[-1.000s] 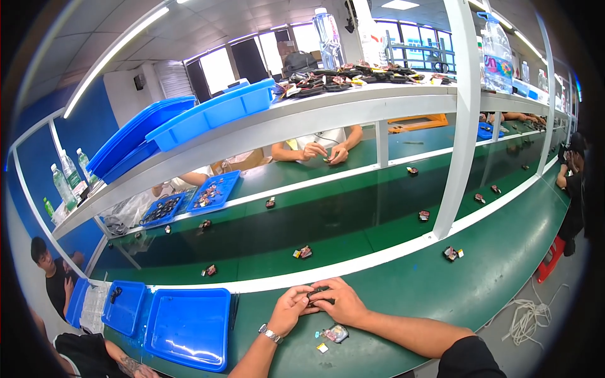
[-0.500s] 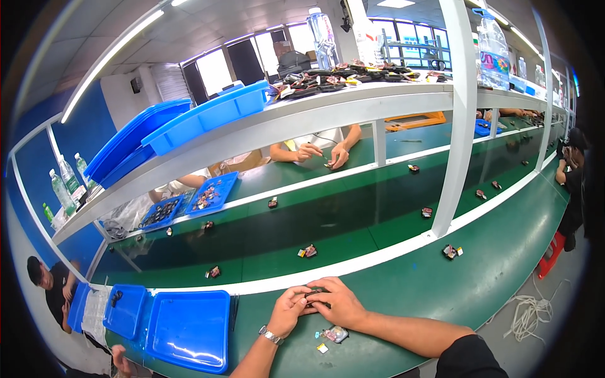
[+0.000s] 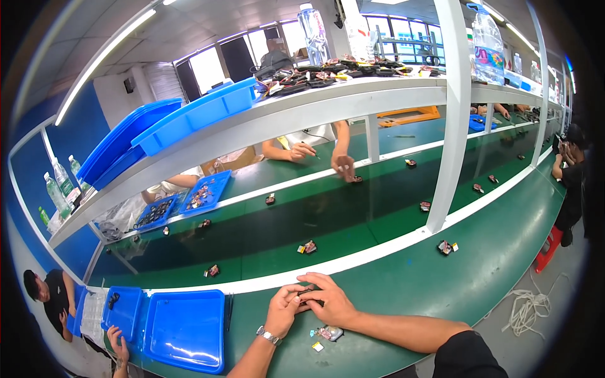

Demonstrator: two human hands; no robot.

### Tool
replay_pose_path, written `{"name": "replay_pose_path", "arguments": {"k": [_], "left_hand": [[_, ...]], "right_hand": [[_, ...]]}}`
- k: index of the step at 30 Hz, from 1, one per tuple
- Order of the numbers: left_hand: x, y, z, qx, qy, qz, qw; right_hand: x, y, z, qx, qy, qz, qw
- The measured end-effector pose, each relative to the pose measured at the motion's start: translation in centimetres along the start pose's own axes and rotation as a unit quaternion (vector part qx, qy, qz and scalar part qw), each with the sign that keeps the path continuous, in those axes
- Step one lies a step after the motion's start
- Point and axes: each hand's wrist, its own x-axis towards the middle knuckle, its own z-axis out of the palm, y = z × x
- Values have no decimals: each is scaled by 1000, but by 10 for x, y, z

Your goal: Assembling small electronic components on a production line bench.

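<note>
Over the near green table, my left hand [image 3: 283, 309] and my right hand [image 3: 331, 305] close together around a small black piece [image 3: 308, 295]. My fingers cover most of it, so its exact kind is hidden. Both sets of fingertips press on it from either side. Just in front of me, below my hands, lies a small greyish assembly [image 3: 330, 334] with bits of wiring. Beside it on the table is a small yellow-and-white tag [image 3: 317, 346].
Blue trays [image 3: 184, 365] stand at my left, with another person's hand [image 3: 117, 345] near them. Small wired assemblies [image 3: 307, 246] sit on the green conveyor [image 3: 353, 220]. A white post [image 3: 451, 126] rises ahead, under a shelf [image 3: 353, 101] holding bottles and parts. Across it, a co-worker's hand [image 3: 343, 167] touches an assembly.
The co-worker opposite has reached one hand down to an assembly at the conveyor. A person's hand has risen beside the left trays. My hands stay closed around the black piece.
</note>
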Motion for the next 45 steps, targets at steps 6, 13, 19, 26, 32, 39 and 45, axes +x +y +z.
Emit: {"name": "replay_pose_path", "arguments": {"k": [6, 13, 19, 26, 32, 39, 45], "left_hand": [[-1, 2, 3, -1, 22, -7, 1000], [-1, 6, 5, -28, 11, -16, 999], [3, 1, 1, -17, 17, -28, 999], [1, 0, 2, -25, 8, -23, 999], [1, 3, 4, -10, 12, -38, 999], [1, -3, 6, 18, 35, -13, 999], [1, -3, 4, 59, 37, -19, 997]], "right_hand": [[3, -9, -10, -41, -6, -37, 998], [5, -11, -13, -106, 4, -81, 991], [6, -11, -12, -129, 0, -84, 988], [4, -7, -9, -148, 8, -91, 985], [4, -8, -8, -139, 15, -75, 987], [3, -18, -8, -95, 8, -57, 994], [1, -17, -8, -129, 8, -67, 989]]}}
